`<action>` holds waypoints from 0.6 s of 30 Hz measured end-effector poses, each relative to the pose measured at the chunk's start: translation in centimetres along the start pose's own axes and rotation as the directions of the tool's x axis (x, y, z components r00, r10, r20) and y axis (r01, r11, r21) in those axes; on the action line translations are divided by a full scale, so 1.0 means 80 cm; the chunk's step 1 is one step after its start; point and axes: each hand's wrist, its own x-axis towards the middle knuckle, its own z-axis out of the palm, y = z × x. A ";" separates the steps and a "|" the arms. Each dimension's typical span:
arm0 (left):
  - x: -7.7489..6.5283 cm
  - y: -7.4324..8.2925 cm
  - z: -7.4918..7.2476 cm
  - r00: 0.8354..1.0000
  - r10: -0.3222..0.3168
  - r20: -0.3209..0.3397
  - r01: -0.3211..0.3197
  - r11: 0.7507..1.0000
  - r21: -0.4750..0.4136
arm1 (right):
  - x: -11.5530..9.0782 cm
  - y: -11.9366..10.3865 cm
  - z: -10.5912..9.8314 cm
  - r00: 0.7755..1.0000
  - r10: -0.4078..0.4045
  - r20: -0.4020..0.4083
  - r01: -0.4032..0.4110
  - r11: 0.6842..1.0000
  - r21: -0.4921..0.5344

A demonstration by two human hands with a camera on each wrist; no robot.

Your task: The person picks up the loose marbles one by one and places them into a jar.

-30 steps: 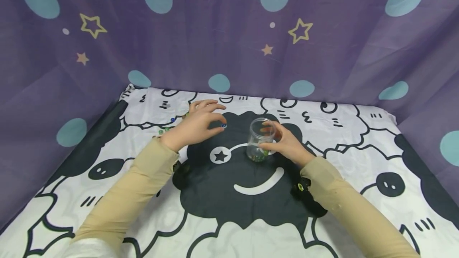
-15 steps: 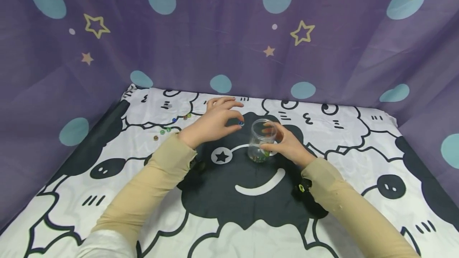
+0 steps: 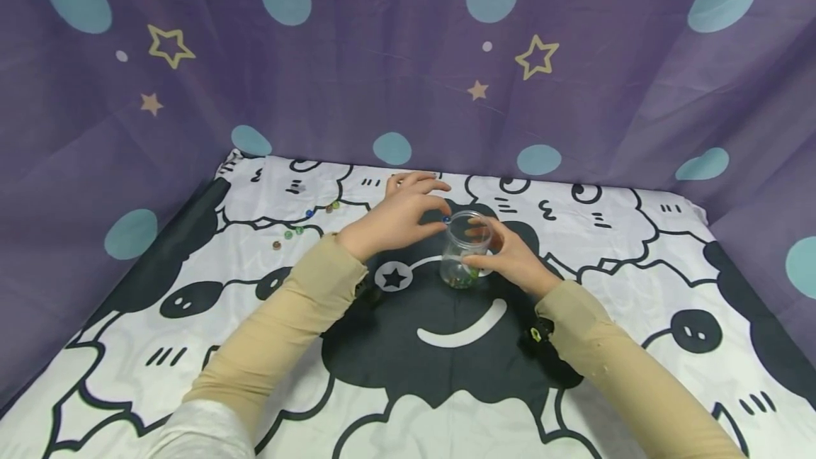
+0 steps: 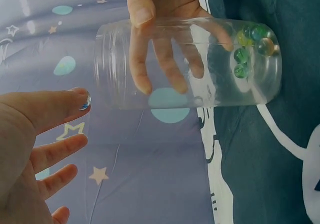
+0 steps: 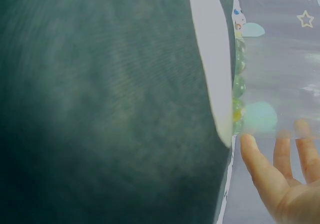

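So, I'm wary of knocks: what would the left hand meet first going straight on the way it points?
The left hand, pinching a small round blue marble, would likely meet the clear cylindrical plastic jar near its top, though it might pass above; depth is unclear.

A clear, open jar [image 3: 452, 255] stands upright, several green and yellowish glass marbles [image 4: 258, 33] on its bottom. A blue marble [image 3: 446, 219] is held just left of its mouth.
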 end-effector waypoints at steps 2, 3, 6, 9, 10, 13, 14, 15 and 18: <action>0.002 0.002 0.001 1.000 0.003 0.003 -0.003 1.000 0.008 | 0.000 0.000 0.000 1.000 0.001 0.001 -0.001 1.000 0.002; 0.002 0.002 0.002 1.000 0.004 0.005 -0.004 1.000 0.013 | 0.000 0.000 0.000 1.000 0.000 0.000 0.000 1.000 0.002; 0.004 0.003 0.003 1.000 0.008 0.007 -0.008 1.000 0.018 | 0.001 -0.001 0.000 1.000 0.003 -0.001 -0.003 1.000 -0.002; 0.006 0.003 0.004 1.000 0.008 0.015 -0.009 1.000 0.017 | 0.002 -0.001 0.000 1.000 0.005 -0.003 -0.005 1.000 -0.011; 0.006 0.003 0.005 1.000 0.008 0.018 -0.008 1.000 0.015 | 0.002 -0.001 0.000 1.000 0.006 -0.004 -0.006 1.000 -0.013; 0.008 0.002 0.005 1.000 0.002 0.028 -0.002 1.000 0.010 | 0.003 0.000 0.000 1.000 0.006 -0.007 -0.007 1.000 -0.019; 0.008 0.002 0.006 1.000 0.000 0.030 0.000 1.000 0.009 | 0.003 0.000 0.000 1.000 0.006 -0.008 -0.007 1.000 -0.021; 0.008 0.002 0.006 0.999 -0.001 0.032 0.001 1.000 0.009 | 0.003 0.001 -0.001 1.000 0.007 -0.008 -0.007 1.000 -0.022; 0.009 0.003 0.006 0.999 -0.003 0.039 0.003 1.000 0.012 | 0.002 0.001 -0.001 1.000 0.011 -0.008 -0.012 1.000 -0.020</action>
